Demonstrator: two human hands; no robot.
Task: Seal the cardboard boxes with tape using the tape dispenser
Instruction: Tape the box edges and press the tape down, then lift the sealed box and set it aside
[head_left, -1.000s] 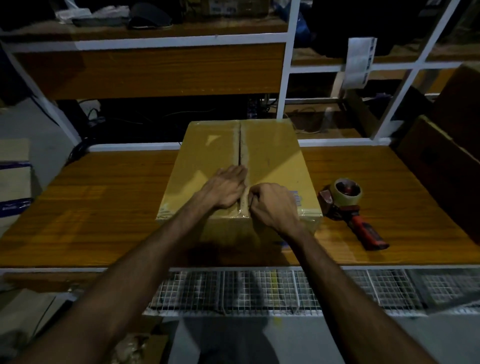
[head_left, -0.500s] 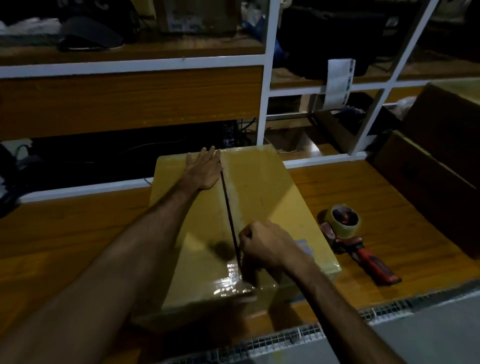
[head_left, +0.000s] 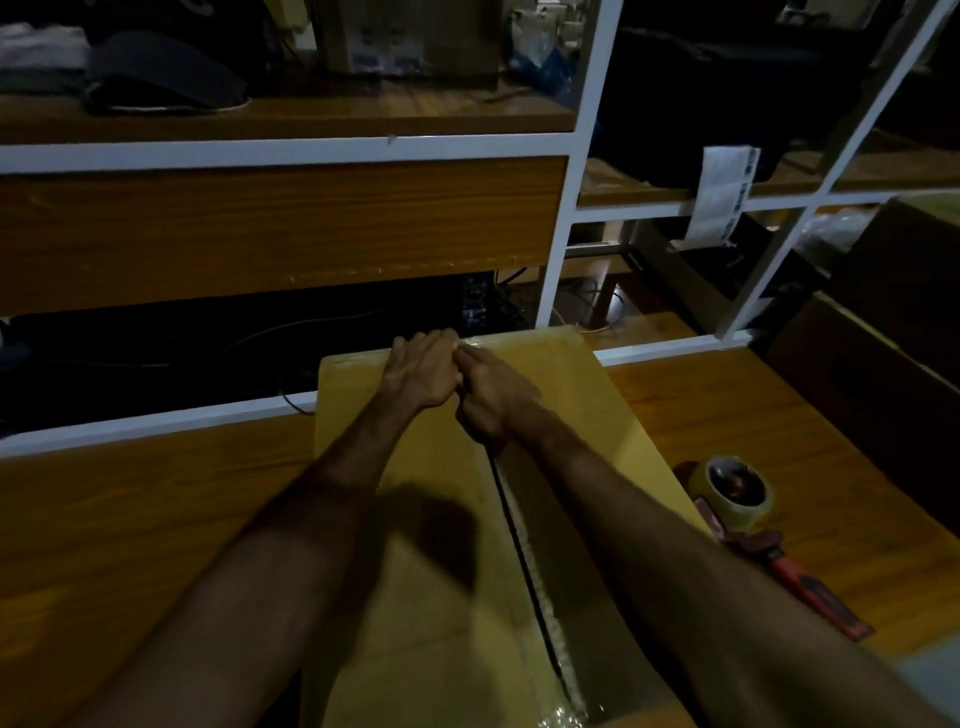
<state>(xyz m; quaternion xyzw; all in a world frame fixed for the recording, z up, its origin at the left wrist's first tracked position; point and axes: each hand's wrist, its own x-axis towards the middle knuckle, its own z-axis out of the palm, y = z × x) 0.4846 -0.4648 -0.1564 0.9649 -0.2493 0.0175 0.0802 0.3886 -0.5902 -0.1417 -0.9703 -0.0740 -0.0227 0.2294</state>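
Both hands at far end of box (head_left: 597, 415) seam: left hand (head_left: 423, 371) flat, fingers relaxed; right hand (head_left: 493, 397) fingers' state unclear. Tape dispenser (head_left: 748, 514) on desk (head_left: 130, 519), right of box.

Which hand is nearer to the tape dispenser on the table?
Right. The right hand rests on the box's far end, on the tape dispenser's side; the left hand lies just beyond it, farther away.

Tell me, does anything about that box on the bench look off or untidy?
Nothing is damaged or spilled. The cardboard box lies slightly askew on the wooden bench, and its centre seam shows as a dark gap under shiny tape. Both hands, left hand and right hand, press at its far edge. The tape dispenser lies aside.
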